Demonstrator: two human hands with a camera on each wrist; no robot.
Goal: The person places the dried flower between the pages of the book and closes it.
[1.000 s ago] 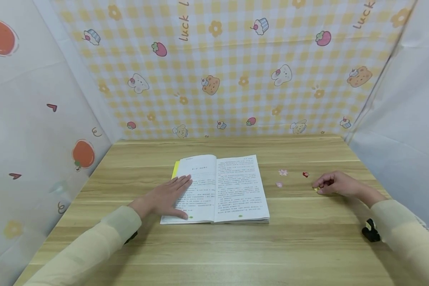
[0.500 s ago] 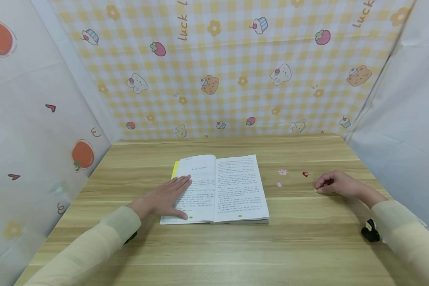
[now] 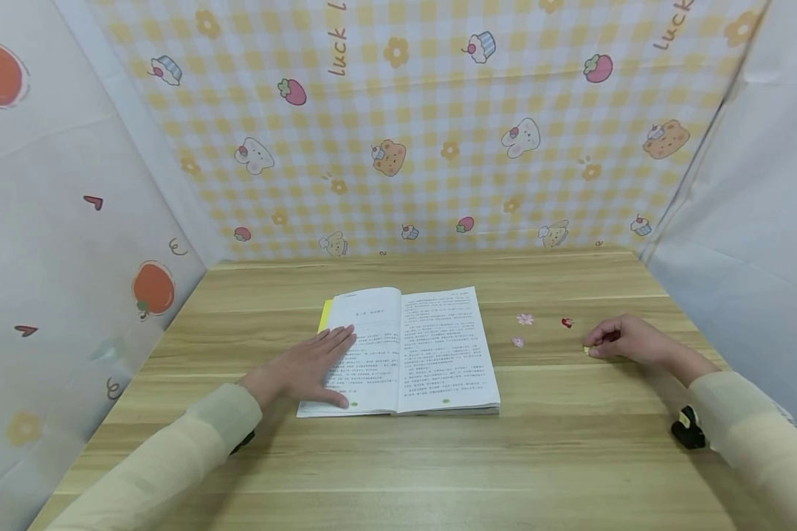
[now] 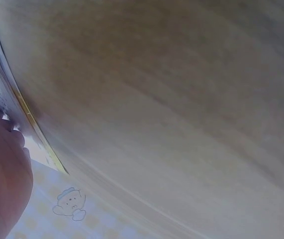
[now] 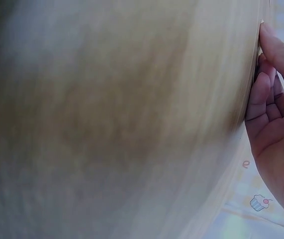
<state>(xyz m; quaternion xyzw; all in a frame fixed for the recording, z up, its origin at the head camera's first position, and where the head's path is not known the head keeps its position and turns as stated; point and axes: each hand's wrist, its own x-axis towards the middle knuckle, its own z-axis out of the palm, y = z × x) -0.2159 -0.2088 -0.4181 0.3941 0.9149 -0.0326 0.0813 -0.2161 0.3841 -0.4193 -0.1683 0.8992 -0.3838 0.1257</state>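
An open book (image 3: 446, 346) with printed pages lies on the wooden table. My left hand (image 3: 308, 369) rests flat on its left page, thumb spread toward the bottom edge. In the left wrist view, that hand (image 4: 2, 174) shows beside the book's yellow edge (image 4: 30, 117). To the right of the book, my right hand (image 3: 631, 341) pinches a small yellow piece (image 3: 586, 349) between thumb and index finger, low at the tabletop; the fingers hide most of it. The right wrist view shows this hand (image 5: 278, 119) with its other fingers curled in.
Two small pink flower-shaped pieces, one larger (image 3: 525, 319) and one smaller (image 3: 518, 342), lie right of the book. A small red piece (image 3: 567, 323) sits between them and my right hand. A patterned cloth (image 3: 438, 147) hangs behind the table (image 3: 438, 472).
The right fingertips have shifted slightly around the yellow piece, which was nearly hidden half a second ago and shows a little again now. The left hand and the book stay put.
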